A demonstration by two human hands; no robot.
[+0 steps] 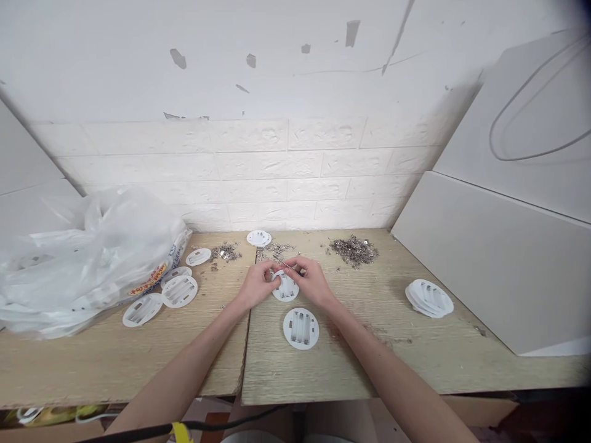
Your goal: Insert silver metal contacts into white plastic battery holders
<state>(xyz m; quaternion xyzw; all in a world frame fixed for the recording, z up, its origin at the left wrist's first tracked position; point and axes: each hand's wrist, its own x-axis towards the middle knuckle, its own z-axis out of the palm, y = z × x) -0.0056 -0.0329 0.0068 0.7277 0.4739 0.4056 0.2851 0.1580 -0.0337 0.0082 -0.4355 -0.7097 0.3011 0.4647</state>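
A white round battery holder (287, 289) with slots for cells is tilted between my two hands over the table. My left hand (259, 284) is closed on its left edge, the thumb lying on the face. My right hand (313, 282) pinches a thin dark metal tool (282, 263) that points up and left above the holder; its exact kind is too small to tell. Right-hand fingers also rest near the holder's right edge. Another white holder (300, 329) lies flat just below, with metal contacts showing in its slots.
Small metal pieces form a heap (354, 251) at back right and a smaller heap (226, 251) at back left. Stacked holders (429, 298) lie at right. Loose holders (180, 291) lie beside a plastic bag (92, 264). One holder (259, 238) sits by the wall.
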